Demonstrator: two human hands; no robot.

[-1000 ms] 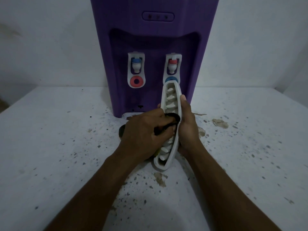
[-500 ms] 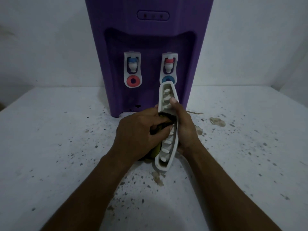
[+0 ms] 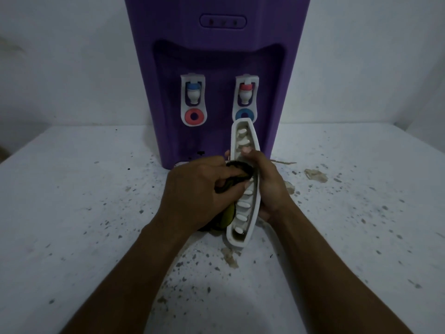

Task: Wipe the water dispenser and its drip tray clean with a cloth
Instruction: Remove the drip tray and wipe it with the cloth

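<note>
A purple water dispenser [image 3: 216, 56] stands at the back of the white table, with two white taps on its front. Its white drip tray [image 3: 251, 208] is out of the dispenser and stands on edge, its ribbed inside turned left. My right hand [image 3: 267, 186] grips the tray from the right side, thumb over its rim. My left hand [image 3: 199, 191] holds a dark cloth with a yellow-green patch [image 3: 227, 214] bunched in its fingers and presses it into the middle of the tray. Most of the cloth is hidden under that hand.
The white table [image 3: 84, 213] is speckled with dark specks and dirt. Brownish scraps [image 3: 315, 175] lie to the right of the dispenser and below the tray. A plain white wall [image 3: 72, 68] closes off the back.
My left hand with the cloth has slid slightly along the tray's inside. My right thumb has shifted on the rim. The view has moved a little.
</note>
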